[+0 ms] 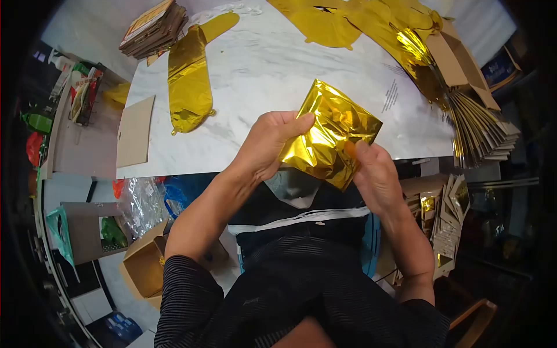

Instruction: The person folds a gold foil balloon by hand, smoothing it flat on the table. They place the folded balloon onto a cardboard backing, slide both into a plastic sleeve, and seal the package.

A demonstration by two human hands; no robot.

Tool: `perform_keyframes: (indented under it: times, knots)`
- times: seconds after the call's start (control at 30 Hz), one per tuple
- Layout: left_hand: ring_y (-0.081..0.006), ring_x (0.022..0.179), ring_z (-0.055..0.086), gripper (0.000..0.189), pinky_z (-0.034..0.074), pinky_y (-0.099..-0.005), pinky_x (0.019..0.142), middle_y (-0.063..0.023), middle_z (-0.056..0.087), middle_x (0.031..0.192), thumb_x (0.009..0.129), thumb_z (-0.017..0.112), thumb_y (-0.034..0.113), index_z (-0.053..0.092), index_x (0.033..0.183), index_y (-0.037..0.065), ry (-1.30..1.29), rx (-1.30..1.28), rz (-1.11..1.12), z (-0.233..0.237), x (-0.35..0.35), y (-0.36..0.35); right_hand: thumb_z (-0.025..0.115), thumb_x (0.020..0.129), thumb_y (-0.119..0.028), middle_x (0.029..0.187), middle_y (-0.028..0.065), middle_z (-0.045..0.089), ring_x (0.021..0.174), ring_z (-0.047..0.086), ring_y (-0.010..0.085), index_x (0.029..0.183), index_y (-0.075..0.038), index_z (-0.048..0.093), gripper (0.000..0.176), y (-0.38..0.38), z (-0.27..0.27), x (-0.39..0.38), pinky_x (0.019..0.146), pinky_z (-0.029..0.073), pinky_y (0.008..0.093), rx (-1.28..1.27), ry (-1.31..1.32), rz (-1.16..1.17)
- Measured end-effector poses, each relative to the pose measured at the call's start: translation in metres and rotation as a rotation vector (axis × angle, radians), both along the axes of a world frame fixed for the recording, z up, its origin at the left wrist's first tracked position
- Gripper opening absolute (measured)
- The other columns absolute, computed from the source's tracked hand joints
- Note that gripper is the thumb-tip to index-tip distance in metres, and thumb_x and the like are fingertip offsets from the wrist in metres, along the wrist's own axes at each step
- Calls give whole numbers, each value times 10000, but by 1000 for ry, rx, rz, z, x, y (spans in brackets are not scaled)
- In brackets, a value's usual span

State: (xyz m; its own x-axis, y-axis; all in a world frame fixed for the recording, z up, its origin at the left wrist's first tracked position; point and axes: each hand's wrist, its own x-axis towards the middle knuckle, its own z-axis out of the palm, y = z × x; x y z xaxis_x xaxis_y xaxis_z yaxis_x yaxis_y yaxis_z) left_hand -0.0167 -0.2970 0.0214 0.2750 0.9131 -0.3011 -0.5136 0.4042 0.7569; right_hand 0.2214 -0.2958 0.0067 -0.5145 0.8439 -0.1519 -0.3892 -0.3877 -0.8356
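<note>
Both my hands hold a square, folded gold foil balloon (332,130) above the front edge of the white marbled table (255,75). My left hand (267,142) pinches its left edge, thumb on top and the other fingers hidden beneath. At the lower right edge, my right hand (377,177) grips the foil with the thumb on top. A small orange covering (350,149) shows at a right fingertip. Flat on the table to the left lies an unfolded gold foil balloon (190,81), shaped like a bent strip.
More flat gold foil balloons (331,29) spread over the far side. At the right, a fanned stack of gold foil pieces (478,127) lies beside an open cardboard box (458,58). Cardboard pieces (152,32) are piled far left, and a cardboard sheet (135,132) sits near the left edge.
</note>
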Motion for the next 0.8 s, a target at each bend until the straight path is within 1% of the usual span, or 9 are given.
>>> perform_keyframes:
  times: [0.07, 0.17, 0.2, 0.33, 0.43, 0.5, 0.6, 0.73, 0.8]
  knots:
    - [-161, 852, 757, 314, 617, -286, 772, -145, 775, 1019, 1061, 671, 217, 712, 1116, -90, 58, 17, 5, -8, 7, -2, 608, 1096, -232, 1377, 125, 656, 1218, 664, 191, 1444, 52, 523, 457, -6, 6, -8, 1045, 540, 365, -66, 3, -35]
    - [-143, 834, 743, 307, 605, -273, 761, -132, 774, 1000, 1063, 668, 217, 717, 1094, -85, 82, 42, 21, -10, 15, -8, 632, 1081, -200, 1334, 113, 681, 1154, 691, 178, 1417, 47, 556, 424, -6, 3, -11, 1004, 561, 340, -76, -1, -78]
    - [-139, 843, 743, 308, 602, -267, 765, -133, 775, 1004, 1062, 671, 219, 717, 1097, -84, 69, 41, 14, -8, 15, -10, 644, 1072, -172, 1287, 102, 709, 1120, 705, 169, 1377, 31, 608, 368, -6, 1, -12, 984, 571, 328, -81, 3, -120]
    - [-137, 830, 746, 305, 604, -267, 747, -132, 777, 997, 1062, 671, 217, 719, 1098, -82, 86, 38, 33, -10, 16, -14, 644, 1073, -161, 1255, 90, 733, 1124, 707, 162, 1329, 6, 663, 306, -6, -12, -8, 986, 571, 329, -71, -12, -222]
    - [-140, 803, 750, 301, 608, -267, 727, -135, 778, 989, 1059, 673, 212, 714, 1101, -83, 93, 0, 35, -12, 19, -16, 648, 1073, -173, 1251, 89, 738, 1109, 715, 167, 1320, 10, 667, 308, -10, -17, -4, 991, 567, 328, -96, 9, -222]
    - [-142, 779, 752, 287, 614, -267, 712, -134, 778, 968, 1058, 671, 202, 711, 1084, -81, 77, -10, 62, -15, 24, -17, 629, 1085, -194, 1293, 99, 711, 1166, 693, 181, 1367, 16, 625, 351, -14, -15, -6, 1019, 554, 343, -89, -6, -237]
    - [-141, 776, 752, 273, 614, -265, 707, -132, 777, 952, 1058, 670, 194, 712, 1061, -76, 18, -48, 53, -15, 30, -21, 589, 1102, -225, 1401, 120, 622, 1284, 619, 201, 1471, 19, 499, 451, -26, -14, -6, 1066, 526, 375, -127, 77, -173]
    - [-140, 774, 751, 267, 611, -265, 699, -132, 776, 948, 1059, 668, 193, 718, 1037, -68, 4, -69, 38, -20, 35, -25, 645, 1072, -189, 1348, 103, 662, 1220, 649, 181, 1435, 11, 550, 425, -34, -14, 0, 1043, 533, 356, -210, 160, -142]
    - [-139, 780, 750, 274, 609, -265, 699, -134, 775, 952, 1056, 673, 194, 721, 1050, -76, 42, -49, -6, -24, 36, -27, 713, 1024, -134, 1248, 79, 717, 1131, 685, 152, 1349, 1, 637, 360, -34, -21, 1, 1007, 545, 328, -62, -91, -224]
